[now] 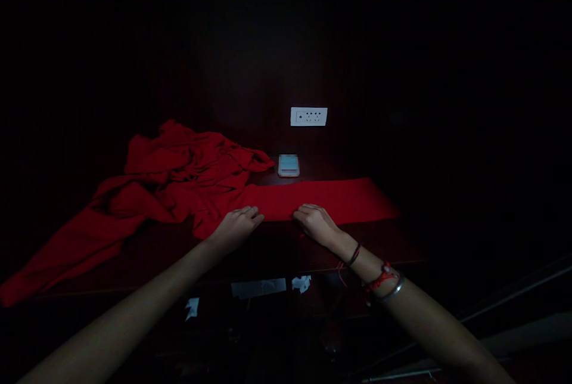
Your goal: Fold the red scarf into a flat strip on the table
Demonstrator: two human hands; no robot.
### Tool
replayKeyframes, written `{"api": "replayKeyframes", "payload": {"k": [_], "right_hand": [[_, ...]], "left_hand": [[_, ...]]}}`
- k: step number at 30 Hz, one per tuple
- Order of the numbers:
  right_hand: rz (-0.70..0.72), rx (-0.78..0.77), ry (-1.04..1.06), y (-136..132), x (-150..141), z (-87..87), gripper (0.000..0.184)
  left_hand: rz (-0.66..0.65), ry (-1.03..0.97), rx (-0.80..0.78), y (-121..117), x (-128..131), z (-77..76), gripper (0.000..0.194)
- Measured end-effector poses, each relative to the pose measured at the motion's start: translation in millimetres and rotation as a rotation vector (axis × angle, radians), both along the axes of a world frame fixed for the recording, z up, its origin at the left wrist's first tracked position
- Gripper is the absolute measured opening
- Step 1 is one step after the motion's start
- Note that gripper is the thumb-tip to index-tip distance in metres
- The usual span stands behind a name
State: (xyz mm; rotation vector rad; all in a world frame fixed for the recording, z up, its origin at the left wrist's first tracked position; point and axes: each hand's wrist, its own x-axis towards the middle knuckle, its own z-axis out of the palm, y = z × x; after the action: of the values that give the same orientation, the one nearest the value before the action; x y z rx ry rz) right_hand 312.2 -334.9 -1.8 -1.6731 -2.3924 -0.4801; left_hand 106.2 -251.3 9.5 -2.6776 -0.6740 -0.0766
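A long red cloth (344, 199) lies on a dark tabletop. Its right part is spread flat as a smooth band, while the left part is heaped in loose folds, with one long end trailing to the lower left. My left hand (236, 226) is closed at the near edge of the band, beside the heap. A short way to the right, my right hand (316, 223) is also closed on that same edge, fingers curled and thumb tucked in. The fingertips of both hands are partly hidden, and the dim light blurs the cloth's outline.
A small pale box-like object (288, 165) sits behind the cloth. On the dark back wall above it is a white socket panel (308, 116). Below the front edge of the table (379, 247) are white scraps (258, 287). Deep shadow covers both sides.
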Motion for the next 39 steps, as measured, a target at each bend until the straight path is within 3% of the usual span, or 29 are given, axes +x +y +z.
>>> {"api": "replayKeyframes", "payload": {"k": [7,14,22,31,39], "right_hand": [[0.098,0.006,0.022,-6.4,3.2,-3.9,0.016],[0.015,0.035,-0.008,-3.7,10.4,-4.2,0.02],[0.029,-0.02,0.005,1.3,31.7,-5.9,0.02],[0.067,-0.001,-0.06,40.0,74.2,-6.1,0.022],[0.115,0.016,-0.076,39.5,71.3,-0.5,0.022]], "left_hand": [[-0.027,-0.095,-0.017,4.4,-10.1,-12.0,0.02],[-0.057,-0.134,0.061,12.5,-9.9,-20.8,0.019],[-0.112,-0.055,0.046,36.4,5.8,-14.1,0.024],[-0.097,-0.144,0.022,68.0,26.0,-15.4,0.025],[-0.203,-0.134,0.041,64.3,26.2,-16.5,0.02]]}}
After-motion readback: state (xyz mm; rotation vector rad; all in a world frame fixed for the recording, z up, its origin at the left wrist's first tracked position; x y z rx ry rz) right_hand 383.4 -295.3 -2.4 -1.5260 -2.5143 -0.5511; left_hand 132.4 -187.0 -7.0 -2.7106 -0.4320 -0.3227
